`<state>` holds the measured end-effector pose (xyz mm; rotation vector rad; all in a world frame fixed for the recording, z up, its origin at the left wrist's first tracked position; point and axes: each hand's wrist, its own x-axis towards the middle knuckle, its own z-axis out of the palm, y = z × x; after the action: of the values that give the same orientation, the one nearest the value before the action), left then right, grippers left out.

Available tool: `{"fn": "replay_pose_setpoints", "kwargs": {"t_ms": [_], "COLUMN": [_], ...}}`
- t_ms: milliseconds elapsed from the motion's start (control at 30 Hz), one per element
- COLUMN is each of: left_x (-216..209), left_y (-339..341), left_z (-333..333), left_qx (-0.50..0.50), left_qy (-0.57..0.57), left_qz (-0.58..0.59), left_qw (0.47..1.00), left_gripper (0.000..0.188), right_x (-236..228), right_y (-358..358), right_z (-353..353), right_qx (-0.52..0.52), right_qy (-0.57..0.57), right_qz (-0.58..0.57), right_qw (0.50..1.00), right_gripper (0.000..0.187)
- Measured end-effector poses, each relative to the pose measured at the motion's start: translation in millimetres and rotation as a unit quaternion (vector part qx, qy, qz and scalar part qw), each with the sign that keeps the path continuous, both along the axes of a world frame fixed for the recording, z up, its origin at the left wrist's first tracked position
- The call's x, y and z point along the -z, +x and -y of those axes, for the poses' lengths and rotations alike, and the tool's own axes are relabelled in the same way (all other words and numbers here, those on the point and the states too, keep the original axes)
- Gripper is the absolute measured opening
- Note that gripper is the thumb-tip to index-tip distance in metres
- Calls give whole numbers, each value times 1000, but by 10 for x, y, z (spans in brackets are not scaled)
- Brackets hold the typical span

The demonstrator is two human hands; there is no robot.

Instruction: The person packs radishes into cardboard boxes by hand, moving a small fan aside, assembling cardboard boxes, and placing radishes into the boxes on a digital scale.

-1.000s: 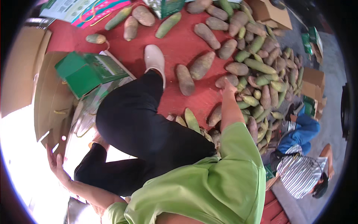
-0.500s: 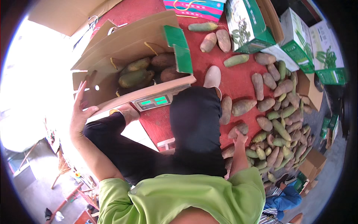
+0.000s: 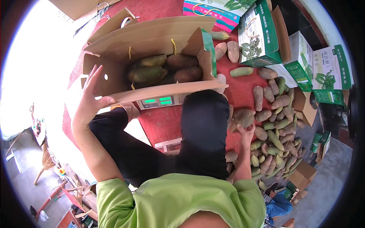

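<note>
Over red matting [image 3: 240, 92], right hand [image 3: 246, 132] holds a root [image 3: 243, 116], likely heavy, firm, best gripped mid-body; left hand [image 3: 88, 102], fingers spread, touches the carton [image 3: 152, 41].

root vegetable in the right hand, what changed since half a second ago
The root vegetable has moved forward over the red surface, the right hand still holding it. The left hand stays at the open box.

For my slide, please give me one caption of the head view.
Left hand on an open cardboard box of root vegetables, right hand holding another root vegetable beside a loose heap.
</note>
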<state>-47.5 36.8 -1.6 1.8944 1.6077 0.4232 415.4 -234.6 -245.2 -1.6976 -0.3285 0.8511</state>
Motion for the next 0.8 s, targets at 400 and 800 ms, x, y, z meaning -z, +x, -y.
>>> {"fn": "replay_pose_setpoints", "kwargs": {"t_ms": [400,800], "left_x": [-49,107], "left_y": [6,-140], "left_z": [-13,-33], "left_qx": [43,14], "left_qy": [-4,-3], "left_qz": [-59,-14], "left_qw": [997,1000], "left_gripper": [94,84], "right_x": [-2570,-2768], "right_y": [-731,-1549], "right_z": [-2130,-2653], "right_qx": [-263,-453], "right_qy": [268,134], "right_qz": [158,367], "right_qw": [913,802], "right_gripper": [94,86]}}
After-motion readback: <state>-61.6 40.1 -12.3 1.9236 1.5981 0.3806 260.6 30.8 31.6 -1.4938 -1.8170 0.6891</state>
